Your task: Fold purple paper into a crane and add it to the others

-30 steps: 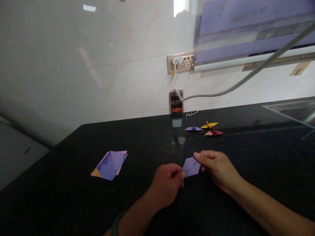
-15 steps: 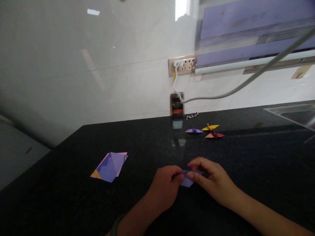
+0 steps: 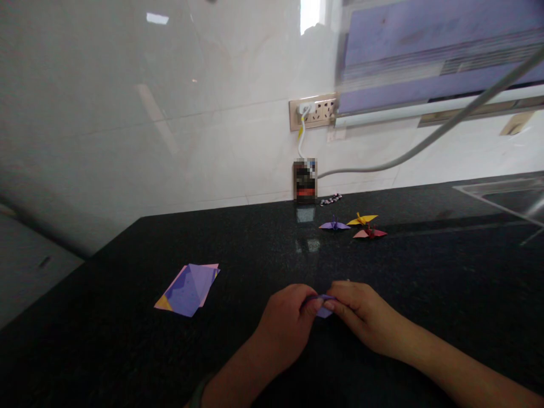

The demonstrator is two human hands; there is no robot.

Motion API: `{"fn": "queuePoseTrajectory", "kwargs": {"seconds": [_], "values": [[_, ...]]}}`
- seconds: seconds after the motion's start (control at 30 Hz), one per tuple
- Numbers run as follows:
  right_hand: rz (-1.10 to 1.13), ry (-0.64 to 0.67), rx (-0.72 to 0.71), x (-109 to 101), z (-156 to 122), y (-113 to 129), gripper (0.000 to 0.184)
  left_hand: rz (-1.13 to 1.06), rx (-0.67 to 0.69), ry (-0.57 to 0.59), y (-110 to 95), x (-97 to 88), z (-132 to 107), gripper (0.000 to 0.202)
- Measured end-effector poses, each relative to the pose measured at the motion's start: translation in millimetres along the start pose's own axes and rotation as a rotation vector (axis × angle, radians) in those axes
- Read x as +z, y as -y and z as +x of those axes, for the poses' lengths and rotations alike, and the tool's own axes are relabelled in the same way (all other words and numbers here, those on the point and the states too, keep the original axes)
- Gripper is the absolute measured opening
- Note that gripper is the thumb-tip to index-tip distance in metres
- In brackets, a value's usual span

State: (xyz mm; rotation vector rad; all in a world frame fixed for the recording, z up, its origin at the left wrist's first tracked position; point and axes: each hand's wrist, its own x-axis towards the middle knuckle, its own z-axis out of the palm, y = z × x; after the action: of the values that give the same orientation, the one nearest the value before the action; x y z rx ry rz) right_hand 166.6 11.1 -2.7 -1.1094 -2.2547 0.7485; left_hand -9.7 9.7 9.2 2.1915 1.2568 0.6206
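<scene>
My left hand [image 3: 285, 323] and my right hand [image 3: 361, 315] meet low over the black stone counter [image 3: 446, 272], fingertips pinched together on a small folded piece of purple paper [image 3: 323, 309]. Only a sliver of the paper shows between the fingers; the rest is hidden. A loose stack of purple, pink and yellow paper sheets [image 3: 188, 287] lies flat to the left of my left hand.
Three folded paper cranes stand farther back: purple [image 3: 334, 225], yellow [image 3: 361, 218] and red [image 3: 370, 232]. A small dark device [image 3: 305, 181] leans on the white wall under a socket strip [image 3: 312, 111] with a plugged cable. A sink edge [image 3: 501, 190] shows at right.
The purple paper was held up flat as a diamond; now both hands have lowered and closed in on it, folding it so that little shows.
</scene>
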Motion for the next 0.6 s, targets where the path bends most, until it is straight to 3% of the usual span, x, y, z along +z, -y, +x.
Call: {"fn": "queuePoseTrajectory", "kwargs": {"seconds": [0.23, 0.6], "values": [[-0.031, 0.101, -0.040, -3.2, -2.3, 5.9, 0.021, 0.068, 0.068, 0.091, 3.0, -1.4, 1.1, 0.026], [-0.072, 0.022, 0.021, -5.9, -0.3, -0.1, 0.024, -0.034, -0.029, -0.055, 8.4, -12.2, 3.7, 0.019]]}}
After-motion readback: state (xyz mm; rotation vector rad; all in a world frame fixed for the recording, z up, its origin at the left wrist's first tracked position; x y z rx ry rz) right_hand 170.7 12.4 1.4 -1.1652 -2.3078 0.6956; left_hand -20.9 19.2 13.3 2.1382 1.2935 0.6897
